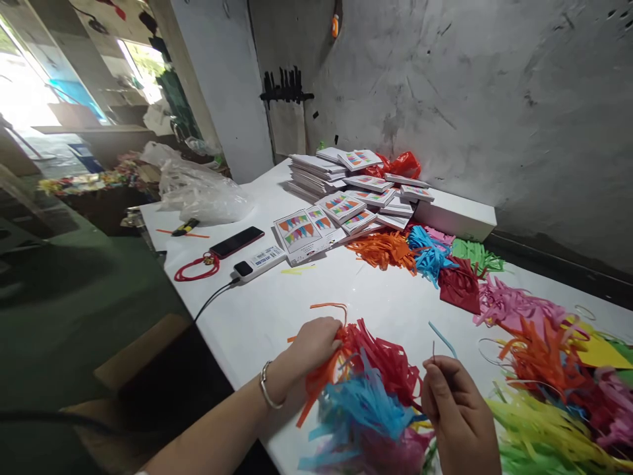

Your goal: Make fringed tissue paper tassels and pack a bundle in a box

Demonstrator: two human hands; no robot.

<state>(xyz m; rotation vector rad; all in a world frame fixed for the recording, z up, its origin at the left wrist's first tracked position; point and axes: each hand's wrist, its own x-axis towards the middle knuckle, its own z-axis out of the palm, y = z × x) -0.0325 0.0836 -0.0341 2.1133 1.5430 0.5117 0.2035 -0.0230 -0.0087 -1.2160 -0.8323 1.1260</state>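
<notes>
My left hand (316, 343), with a silver bangle at its wrist, is closed on orange paper fringe (324, 376); its fingertips are partly hidden. Red fringe (388, 363) and blue fringe (370, 402) hang beside it, with blurred pink fringe (395, 448) below. To the right, my right hand (457, 409) pinches a thin strand (434, 349) between thumb and forefinger, its tip sticking up. I cannot tell whether it is a needle or a string end. A loose blue paper strip (442, 340) lies just beyond that hand.
More coloured fringe (524, 303) lies along the table's right side. Stacked printed cards (321, 175) and a white box (457, 214) stand by the wall. A phone (237, 242), a cabled white device (260, 262), a cutter (185, 227) and plastic bags (198, 191) are on the left.
</notes>
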